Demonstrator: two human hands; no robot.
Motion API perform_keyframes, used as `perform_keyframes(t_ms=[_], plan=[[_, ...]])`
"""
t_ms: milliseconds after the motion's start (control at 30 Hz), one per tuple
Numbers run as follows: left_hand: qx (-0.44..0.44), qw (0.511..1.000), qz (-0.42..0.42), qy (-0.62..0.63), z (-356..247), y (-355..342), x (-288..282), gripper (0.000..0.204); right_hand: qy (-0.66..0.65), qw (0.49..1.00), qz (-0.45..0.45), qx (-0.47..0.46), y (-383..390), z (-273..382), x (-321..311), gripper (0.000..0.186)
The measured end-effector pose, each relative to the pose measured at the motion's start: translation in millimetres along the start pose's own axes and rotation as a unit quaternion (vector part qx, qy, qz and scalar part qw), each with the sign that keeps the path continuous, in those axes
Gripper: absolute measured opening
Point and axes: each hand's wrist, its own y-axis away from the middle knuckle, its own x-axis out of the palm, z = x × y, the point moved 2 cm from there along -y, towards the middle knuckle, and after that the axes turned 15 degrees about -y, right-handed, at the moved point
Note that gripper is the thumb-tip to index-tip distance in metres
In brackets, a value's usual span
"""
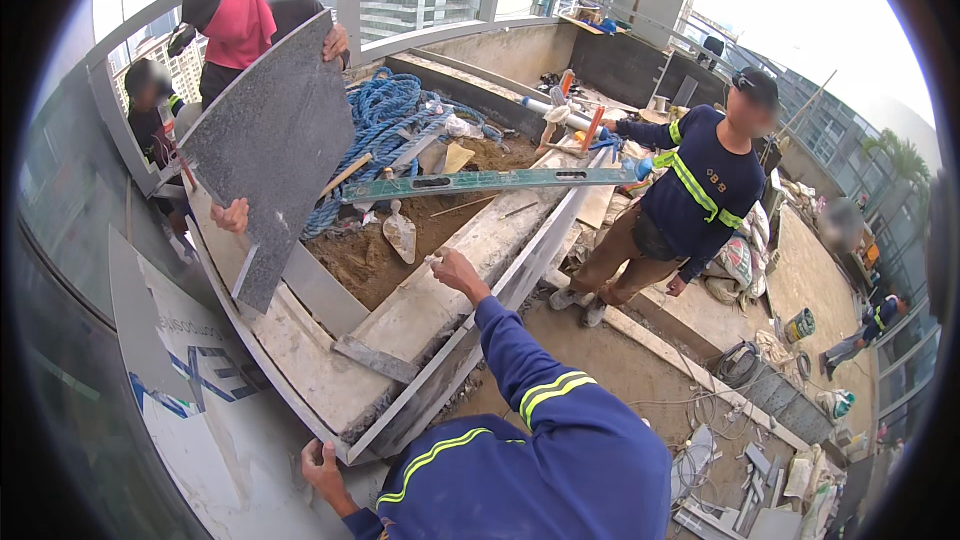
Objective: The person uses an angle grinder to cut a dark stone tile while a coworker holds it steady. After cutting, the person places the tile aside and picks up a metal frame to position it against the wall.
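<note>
My left hand [326, 472] is beside the near corner of the low stone-faced wall [425, 410], fingers apart; whether it touches the edge I cannot tell. Over the wall's mortar-covered top [440, 290] is my right hand [458, 274], its fingers pinched together around something too small to name. A grey stone strip [376, 360] lies on the wall top below that hand. Beyond it, a long green spirit level [480, 181] spans the soil bed. A trowel [399, 233] lies on the soil, left of my right hand.
At the left, a co-worker [240, 30] holds a large curved grey slab [275, 130] upright on the wall. Another co-worker [700, 175] stands at the right beside the level's end. Blue rope [385, 110] is heaped in the bed. Cables and stone offcuts [745, 490] lie at lower right.
</note>
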Motion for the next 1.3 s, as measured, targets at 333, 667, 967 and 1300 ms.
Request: perform_keyframes(t_ms=[333,667,967,1300], plan=[[-0.018,0.999,0.019,0.024,-15.4,-6.3,4.7,0.054,-0.071,0.993,0.048,0.085,14.4,-34.1,-12.2,0.055],[-0.063,0.998,0.018,0.019,-5.7,-116.1,59.8,0.079,-0.034,0.996,0.081,0.026,-36.1,-27.6,8.9,0.045],[-0.06,0.998,0.005,-0.03,-6.5,-115.6,48.7,0.077,0.072,0.992,-0.041,-0.096,36.8,58.1,-43.9,0.046],[-0.066,0.988,0.1,0.093,-5.6,28.3,-5.0,0.046,0.061,0.954,-0.294,-0.021,135.3,-81.1,-134.5,0.04]])
